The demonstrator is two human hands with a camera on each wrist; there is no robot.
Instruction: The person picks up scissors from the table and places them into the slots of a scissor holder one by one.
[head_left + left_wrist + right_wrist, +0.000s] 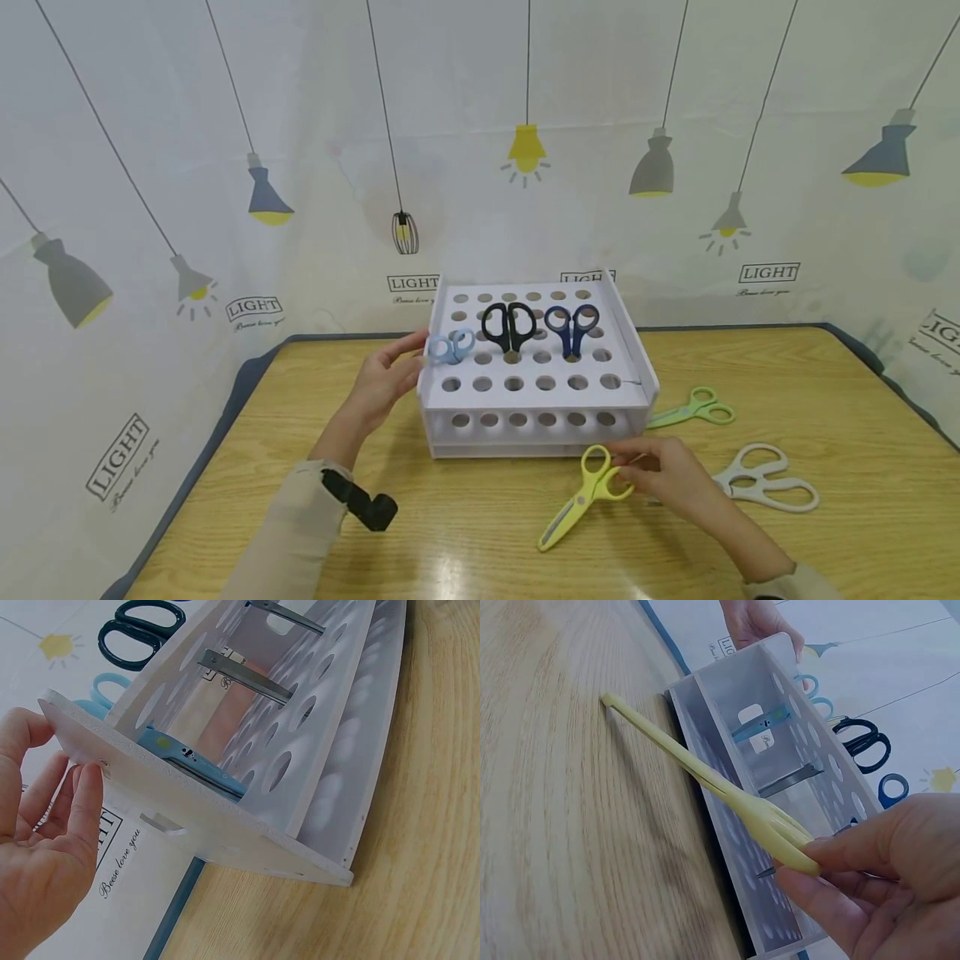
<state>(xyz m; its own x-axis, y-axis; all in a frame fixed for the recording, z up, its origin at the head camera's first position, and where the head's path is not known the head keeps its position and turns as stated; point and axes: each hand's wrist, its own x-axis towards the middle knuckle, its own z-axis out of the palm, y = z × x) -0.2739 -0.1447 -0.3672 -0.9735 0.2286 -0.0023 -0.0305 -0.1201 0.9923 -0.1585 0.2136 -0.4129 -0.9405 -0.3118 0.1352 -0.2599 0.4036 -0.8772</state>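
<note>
**A:** Yellow scissors (576, 506) are on the table (825, 375), right in front of the rack (536, 433). Long axis runs diagonal: blades point toward the near left, handles sit up by the rack's front right. The right hand (671, 479) has its fingers pinched on the handle loops; the right wrist view shows the fingertips clamped on the handle end with the blades slanting down so the tip meets the wood.

**B:** And the other hand?

**A:** Left hand (382, 379) is on the rack's left wall, fingers straight and resting against the edge, thumb behind it. It's steadying, not really gripping.

**B:** What's in the rack?

**A:** Three pairs standing blade-down in the holes, handles up: light blue scissors (452, 347) on the far left right next to the left hand, black scissors (509, 327) in the middle, navy scissors (572, 325) to their right. They're all in the back half. The front rows of holes are open, so are most of the rest.

**B:** Anything else on the table?

**A:** Green scissors (693, 410) lie just off the rack's right front corner, and white scissors (768, 479) are just right of the right hand. The wood near the front edge and left of the yellow pair is bare. The cloth backdrop (225, 125) closes in the back and the sides.
</note>
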